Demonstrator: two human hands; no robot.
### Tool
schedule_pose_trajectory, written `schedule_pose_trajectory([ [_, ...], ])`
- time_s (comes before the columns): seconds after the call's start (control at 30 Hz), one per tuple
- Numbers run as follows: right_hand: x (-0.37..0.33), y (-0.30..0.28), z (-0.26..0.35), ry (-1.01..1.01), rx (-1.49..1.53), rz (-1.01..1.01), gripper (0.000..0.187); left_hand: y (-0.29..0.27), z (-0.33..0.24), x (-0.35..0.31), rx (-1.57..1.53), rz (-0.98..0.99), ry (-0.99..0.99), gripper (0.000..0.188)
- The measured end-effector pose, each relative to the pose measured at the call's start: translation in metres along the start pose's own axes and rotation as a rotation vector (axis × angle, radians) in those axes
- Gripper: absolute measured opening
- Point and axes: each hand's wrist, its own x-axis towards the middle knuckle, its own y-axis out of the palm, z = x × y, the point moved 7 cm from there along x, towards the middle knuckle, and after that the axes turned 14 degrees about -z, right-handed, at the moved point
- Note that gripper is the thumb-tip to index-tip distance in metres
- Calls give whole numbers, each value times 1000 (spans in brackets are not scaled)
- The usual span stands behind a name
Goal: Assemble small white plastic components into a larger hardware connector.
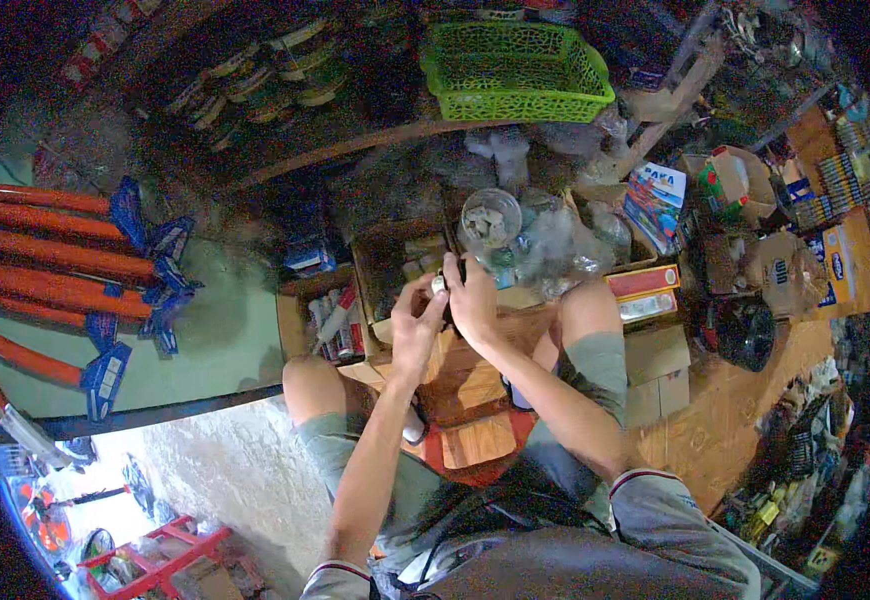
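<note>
Both hands meet in front of my knees, above a wooden surface (465,375). My left hand (417,318) is closed, pinching a small whitish piece (439,284) between thumb and fingers. My right hand (473,302) sits against it, its fingers bent around something small and dark that I cannot make out. Just beyond the hands stands a round clear tub (518,207) with pale pieces in it. Crumpled clear plastic bags (560,245) lie to its right. An open cardboard box (370,265) is to the left of the tub.
A green plastic basket (525,107) rests on the shelf at the back. Orange-sleeved tools with blue tags (65,255) lie on the pale green table at left. A box of tubes (330,325) stands by my left knee. Cartons (785,275) and a red-and-yellow box (643,282) are at right.
</note>
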Motion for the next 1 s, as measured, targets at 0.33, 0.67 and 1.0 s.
schedule_pose_trajectory([
  [0.33,-15,2,22,-227,53,-45,35,-3,14,10,-208,-23,-370,23],
  [0.67,-27,3,38,-362,45,79,30,-5,25,13,-317,-8,-422,25],
  [1.0,-16,-13,42,-295,111,-104,36,6,39,10,-452,17,-494,23],
])
